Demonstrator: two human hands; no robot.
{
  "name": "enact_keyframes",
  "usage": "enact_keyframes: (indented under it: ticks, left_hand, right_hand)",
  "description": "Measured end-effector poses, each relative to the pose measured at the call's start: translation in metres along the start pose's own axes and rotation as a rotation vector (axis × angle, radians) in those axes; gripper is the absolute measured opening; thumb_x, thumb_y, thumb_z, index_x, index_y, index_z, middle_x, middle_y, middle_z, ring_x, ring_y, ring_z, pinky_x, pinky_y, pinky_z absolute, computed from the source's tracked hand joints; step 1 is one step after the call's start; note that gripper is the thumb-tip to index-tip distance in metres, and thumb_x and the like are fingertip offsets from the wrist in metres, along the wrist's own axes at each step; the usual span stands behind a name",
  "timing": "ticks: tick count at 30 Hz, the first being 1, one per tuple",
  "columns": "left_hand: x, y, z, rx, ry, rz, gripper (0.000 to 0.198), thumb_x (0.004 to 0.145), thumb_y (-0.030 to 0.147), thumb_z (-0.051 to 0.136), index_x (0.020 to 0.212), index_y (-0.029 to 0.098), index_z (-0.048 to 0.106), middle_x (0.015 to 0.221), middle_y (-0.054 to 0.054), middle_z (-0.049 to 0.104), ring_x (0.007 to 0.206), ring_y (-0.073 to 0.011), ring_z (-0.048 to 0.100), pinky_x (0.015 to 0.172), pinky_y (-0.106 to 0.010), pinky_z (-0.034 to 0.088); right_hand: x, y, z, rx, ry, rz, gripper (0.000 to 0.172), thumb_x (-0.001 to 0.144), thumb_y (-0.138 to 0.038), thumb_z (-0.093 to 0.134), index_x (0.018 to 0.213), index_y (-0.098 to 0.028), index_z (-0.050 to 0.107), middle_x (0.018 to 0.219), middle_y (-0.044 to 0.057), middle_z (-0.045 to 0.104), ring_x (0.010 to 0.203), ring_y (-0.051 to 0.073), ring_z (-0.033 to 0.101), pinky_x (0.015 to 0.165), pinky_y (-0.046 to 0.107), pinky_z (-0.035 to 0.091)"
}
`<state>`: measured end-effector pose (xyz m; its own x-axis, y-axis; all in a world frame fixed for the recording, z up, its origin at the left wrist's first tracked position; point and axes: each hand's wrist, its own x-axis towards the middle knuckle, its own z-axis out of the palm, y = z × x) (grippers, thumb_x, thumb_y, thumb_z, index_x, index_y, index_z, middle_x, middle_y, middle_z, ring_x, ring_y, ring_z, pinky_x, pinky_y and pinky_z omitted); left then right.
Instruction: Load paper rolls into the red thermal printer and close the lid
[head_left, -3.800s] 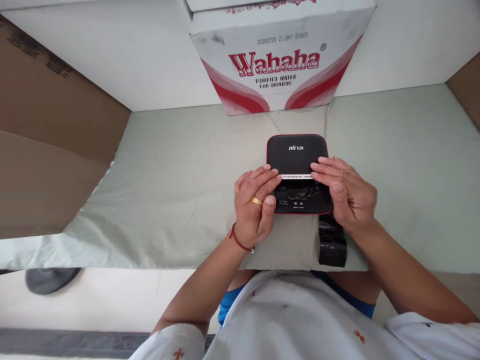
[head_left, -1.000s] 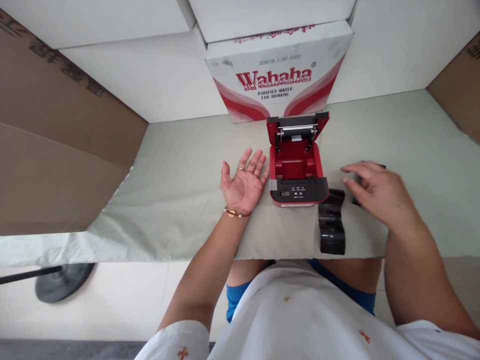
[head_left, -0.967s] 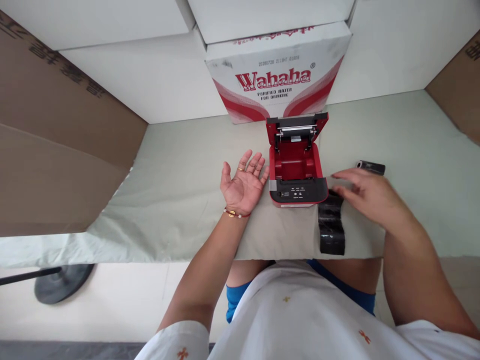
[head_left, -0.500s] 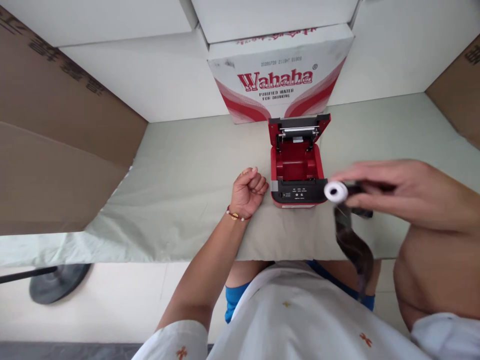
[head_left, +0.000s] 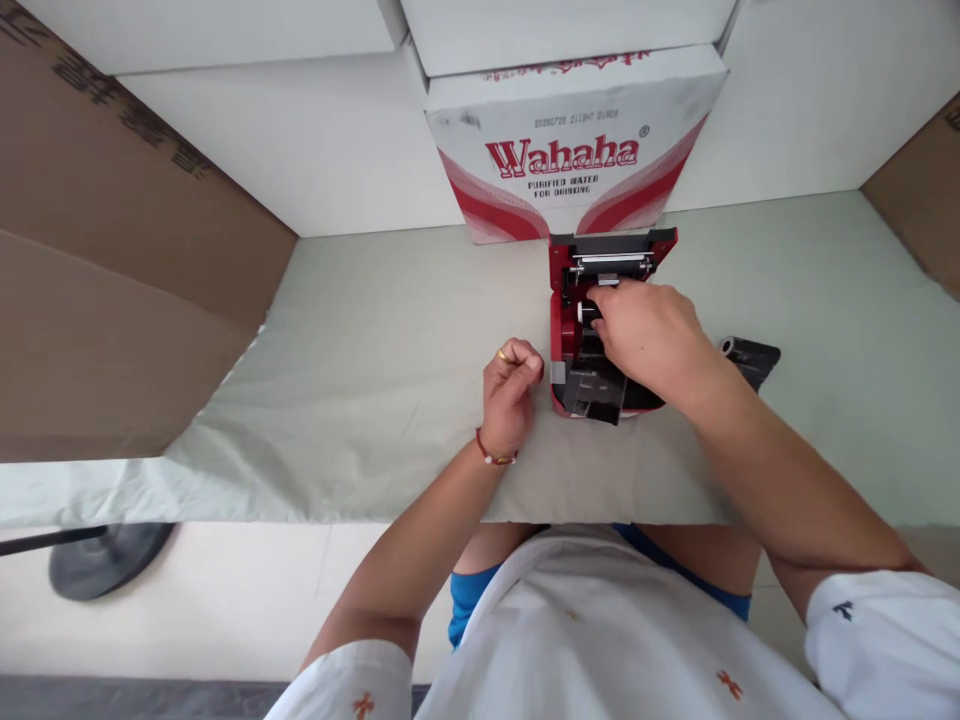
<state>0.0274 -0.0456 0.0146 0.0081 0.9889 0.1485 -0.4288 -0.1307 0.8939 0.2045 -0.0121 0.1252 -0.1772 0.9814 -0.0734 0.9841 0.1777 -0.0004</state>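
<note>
A small red and black label printer (head_left: 556, 335) stands on the cloth with its lid tilted up and back. Inside its bay is a black ribbon roll (head_left: 590, 313) with a white core end, gripped by the thumb and fingers of my right hand (head_left: 651, 335). The roll's loose black strip (head_left: 596, 390) hangs over the printer's front panel. My right hand hides much of the bay. Close by the printer's left side, my left hand (head_left: 514, 385) rests curled closed, with no object visible in it.
A second black roll (head_left: 752, 360) lies on the green cloth (head_left: 390, 370) right of the printer. Behind stands a white and red water carton (head_left: 577, 160) against white boxes. A brown carton (head_left: 112, 300) borders the left side, another brown carton (head_left: 919, 215) the right.
My right hand has moved left with the ribbon roll, from beside the printer into its open bay. The loose strip now lies across the front panel. My left hand has turned slightly, still closed.
</note>
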Motion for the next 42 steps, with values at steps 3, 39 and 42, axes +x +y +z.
enact_keyframes:
  ticks: [3, 39, 42]
  left_hand:
    - [-0.009, 0.0, 0.0, 0.188, -0.097, 0.2, 0.037, 0.097, 0.051, 0.081, 0.085, 0.023, 0.061, 0.083, 0.0, 0.054, 0.078, -0.016, 0.051, 0.075, -0.031, 0.043]
    - [-0.028, 0.002, 0.004, 0.976, -0.188, 0.961, 0.031, 0.091, 0.028, 0.078, 0.12, 0.034, 0.078, 0.106, -0.007, 0.067, 0.114, -0.0285, 0.064, 0.099, -0.049, 0.057]
    - [-0.027, 0.002, 0.004, 0.959, -0.174, 0.978, 0.033, 0.094, 0.032, 0.072, 0.128, 0.031, 0.076, 0.105, -0.008, 0.069, 0.115, -0.0294, 0.067, 0.099, -0.048, 0.057]
  right_hand:
    - [0.009, -0.001, 0.001, 0.025, -0.067, -0.029, 0.037, 0.103, -0.019, 0.055, 0.133, -0.019, 0.076, 0.111, 0.017, 0.084, 0.096, 0.035, 0.078, 0.066, 0.039, 0.042]
    - [-0.05, 0.049, 0.032, 0.589, 0.731, -0.218, 0.035, 0.114, -0.033, 0.05, 0.129, -0.024, 0.082, 0.13, 0.011, 0.085, 0.131, 0.028, 0.077, 0.119, 0.052, 0.056]
    - [-0.067, 0.055, 0.057, 0.635, 0.702, -0.311, 0.034, 0.112, -0.026, 0.053, 0.128, -0.025, 0.082, 0.132, 0.009, 0.085, 0.133, 0.027, 0.077, 0.123, 0.055, 0.055]
